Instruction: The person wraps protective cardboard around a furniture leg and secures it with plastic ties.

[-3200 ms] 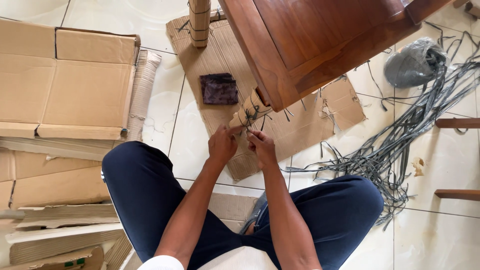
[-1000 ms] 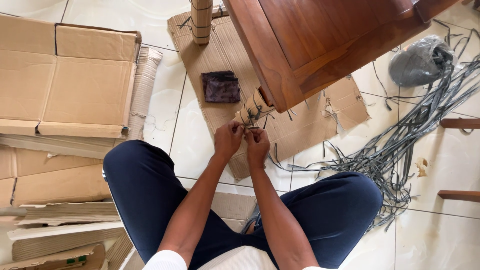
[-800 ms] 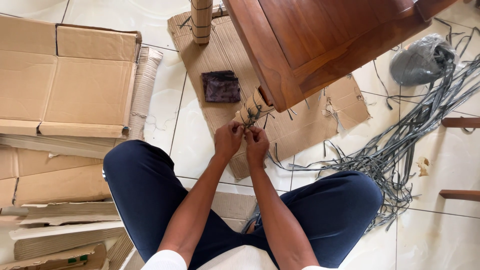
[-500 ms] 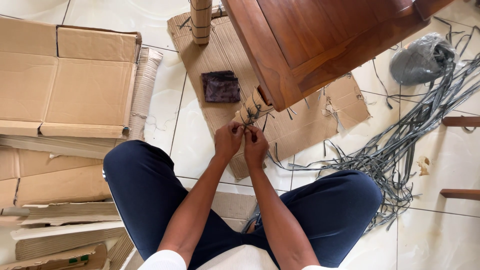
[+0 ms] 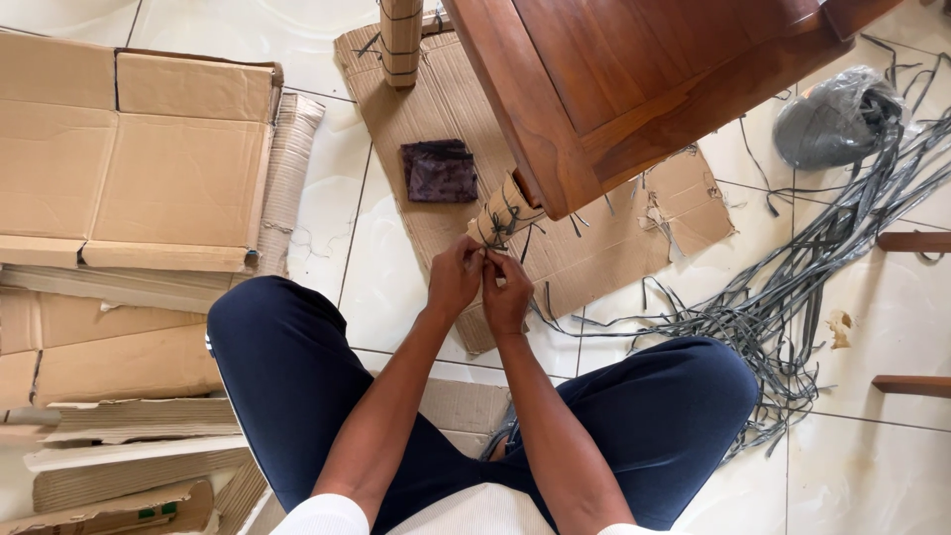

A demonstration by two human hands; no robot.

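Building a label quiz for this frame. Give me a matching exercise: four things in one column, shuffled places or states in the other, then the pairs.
Things:
1. wrapped table leg
2. dark folded cloth
3. grey strap tangle
4. flattened cardboard box

Places or states:
A. spread over the tiles on the right
B. lying on the cardboard sheet, left of the near leg
C. at the left, flat on the floor
D. bound with dark strap, just above the left hand and right hand

Pairs: 1-D, 2-B, 3-A, 4-C
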